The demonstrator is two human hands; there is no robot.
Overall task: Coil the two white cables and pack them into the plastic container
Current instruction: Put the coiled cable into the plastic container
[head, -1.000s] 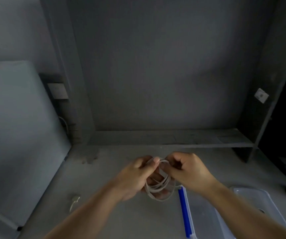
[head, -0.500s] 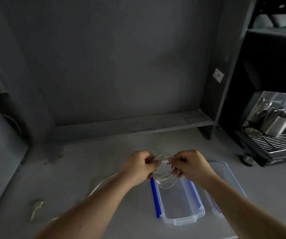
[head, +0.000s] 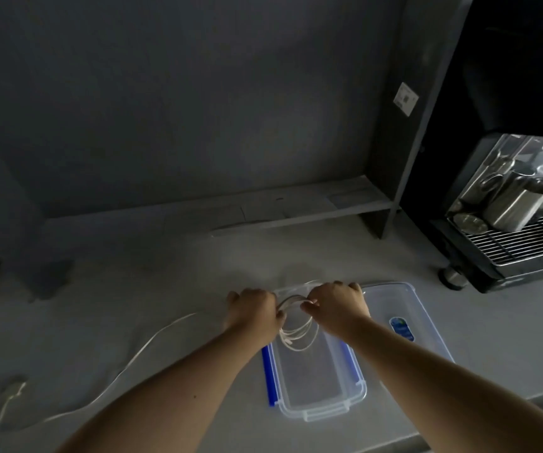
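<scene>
Head view: looped white cable (head: 296,335), clear container (head: 322,397).

A kitchen or coffee corner: espresso machine (head: 505,204) (steel jug (head: 515,204) on its drip grate (head: 531,243)) on a grey counter (head: 133,289).

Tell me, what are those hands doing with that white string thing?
It is a white cable. The left hand and right hand hold the coiled cable over the open plastic container, ready to put it in. The lid lies beside it. A second cable lies uncoiled on the counter.
</scene>
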